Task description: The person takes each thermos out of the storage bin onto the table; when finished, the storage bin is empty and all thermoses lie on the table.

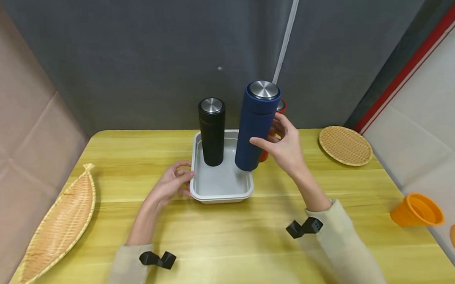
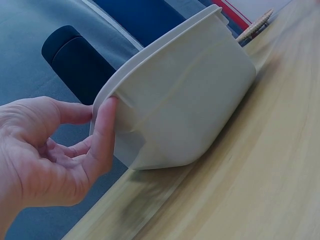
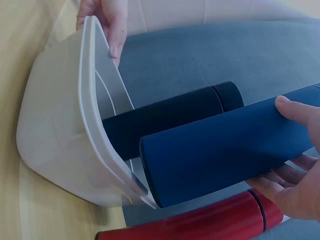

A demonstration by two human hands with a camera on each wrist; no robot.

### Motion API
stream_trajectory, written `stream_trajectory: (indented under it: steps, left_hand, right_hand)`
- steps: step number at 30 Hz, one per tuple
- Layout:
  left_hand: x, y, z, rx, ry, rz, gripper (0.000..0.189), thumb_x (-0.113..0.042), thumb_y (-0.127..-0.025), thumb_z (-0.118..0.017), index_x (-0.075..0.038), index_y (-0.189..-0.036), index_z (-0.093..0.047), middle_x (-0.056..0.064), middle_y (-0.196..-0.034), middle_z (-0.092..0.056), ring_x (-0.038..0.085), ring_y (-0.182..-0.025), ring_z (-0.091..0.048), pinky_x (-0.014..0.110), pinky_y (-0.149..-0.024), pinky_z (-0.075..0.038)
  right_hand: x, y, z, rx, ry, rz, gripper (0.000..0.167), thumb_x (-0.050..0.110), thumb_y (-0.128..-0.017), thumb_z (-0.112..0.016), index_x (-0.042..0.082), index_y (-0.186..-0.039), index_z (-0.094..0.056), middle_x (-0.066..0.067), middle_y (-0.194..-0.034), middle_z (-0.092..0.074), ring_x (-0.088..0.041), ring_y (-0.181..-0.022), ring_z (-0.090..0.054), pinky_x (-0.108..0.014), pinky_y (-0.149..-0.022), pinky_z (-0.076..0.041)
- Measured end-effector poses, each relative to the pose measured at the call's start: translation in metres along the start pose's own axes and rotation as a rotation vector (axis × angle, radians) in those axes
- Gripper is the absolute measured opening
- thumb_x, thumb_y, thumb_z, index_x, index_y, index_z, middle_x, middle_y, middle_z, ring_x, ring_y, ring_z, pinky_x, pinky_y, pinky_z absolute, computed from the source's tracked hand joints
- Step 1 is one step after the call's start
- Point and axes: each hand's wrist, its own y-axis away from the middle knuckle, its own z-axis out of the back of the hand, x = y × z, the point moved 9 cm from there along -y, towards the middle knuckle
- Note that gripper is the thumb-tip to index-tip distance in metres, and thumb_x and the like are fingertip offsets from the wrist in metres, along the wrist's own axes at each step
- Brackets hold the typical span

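My right hand [image 1: 285,146] grips a blue vacuum flask [image 1: 257,123] with a steel-topped lid. The flask leans slightly, its base above the right side of a white plastic bin [image 1: 222,198]; the right wrist view shows that base [image 3: 150,172] just outside the rim. A black vacuum flask [image 1: 213,130] stands upright inside the bin. With thumb and fingers, my left hand [image 1: 172,180] pinches the bin's left rim, as the left wrist view shows at the bin wall [image 2: 185,100]. Behind the blue flask stands a red vacuum flask [image 3: 210,220], mostly hidden in the head view.
A leaf-shaped wicker basket [image 1: 63,225] lies on the left of the wooden table [image 1: 224,248]. To the right are a round woven mat [image 1: 346,145] and an orange cup [image 1: 417,210]. A grey panel [image 1: 151,65] rises behind the table.
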Motion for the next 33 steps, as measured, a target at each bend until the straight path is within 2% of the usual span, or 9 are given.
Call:
stream_trajectory:
  steps: [10,20,24,28,31,33]
  left_hand:
    - [-0.002,0.0,0.0,-0.007,-0.014,-0.004,0.049,-0.007,-0.097,-0.056,0.002,-0.138,-0.032,0.032,-0.116,-0.054,0.021,-0.071,-0.059,0.031,-0.054,-0.059]
    - [-0.003,0.0,0.0,-0.013,-0.018,0.009,0.048,-0.007,-0.097,-0.056,0.0,-0.139,-0.032,0.033,-0.118,-0.053,0.023,-0.073,-0.059,0.031,-0.054,-0.059]
    - [-0.005,-0.001,-0.001,-0.005,-0.024,0.006,0.05,-0.008,-0.097,-0.057,0.0,-0.14,-0.032,0.032,-0.12,-0.053,0.025,-0.076,-0.059,0.033,-0.055,-0.06]
    - [-0.004,-0.001,-0.002,-0.01,-0.025,0.01,0.049,-0.008,-0.097,-0.057,0.0,-0.139,-0.033,0.031,-0.118,-0.054,0.026,-0.075,-0.059,0.033,-0.055,-0.06]
    - [-0.003,0.0,-0.001,-0.014,-0.02,0.01,0.048,-0.007,-0.097,-0.057,0.0,-0.138,-0.033,0.031,-0.116,-0.054,0.024,-0.074,-0.058,0.032,-0.054,-0.059]
    - [-0.002,0.0,0.0,-0.013,-0.018,0.008,0.049,-0.007,-0.097,-0.057,0.001,-0.138,-0.032,0.032,-0.116,-0.053,0.023,-0.074,-0.059,0.031,-0.054,-0.059]
  right_hand:
    - [-0.006,0.004,0.031,-0.074,0.009,-0.005,0.061,0.001,-0.077,-0.08,0.004,-0.131,-0.052,-0.009,-0.116,-0.06,-0.02,-0.103,-0.058,-0.029,-0.087,-0.055]
    - [-0.012,0.004,0.049,-0.107,0.046,-0.018,0.064,0.008,-0.077,-0.082,0.008,-0.133,-0.052,-0.012,-0.121,-0.06,-0.021,-0.105,-0.058,-0.028,-0.087,-0.054]
    - [-0.02,0.008,0.054,-0.112,0.061,-0.051,0.065,0.007,-0.077,-0.081,0.006,-0.134,-0.05,-0.011,-0.123,-0.059,-0.019,-0.107,-0.057,-0.025,-0.087,-0.053]
    - [-0.034,0.013,0.057,-0.104,0.096,-0.083,0.067,0.009,-0.078,-0.081,0.006,-0.136,-0.048,-0.011,-0.126,-0.057,-0.018,-0.11,-0.055,-0.03,-0.091,-0.053]
    - [-0.043,0.016,0.058,-0.098,0.11,-0.081,0.068,0.009,-0.078,-0.081,0.005,-0.137,-0.047,-0.012,-0.128,-0.056,-0.019,-0.112,-0.055,-0.033,-0.093,-0.052]
    - [-0.047,0.017,0.059,-0.094,0.11,-0.075,0.069,0.007,-0.078,-0.08,0.004,-0.138,-0.045,-0.012,-0.128,-0.055,-0.018,-0.112,-0.054,-0.03,-0.092,-0.052]
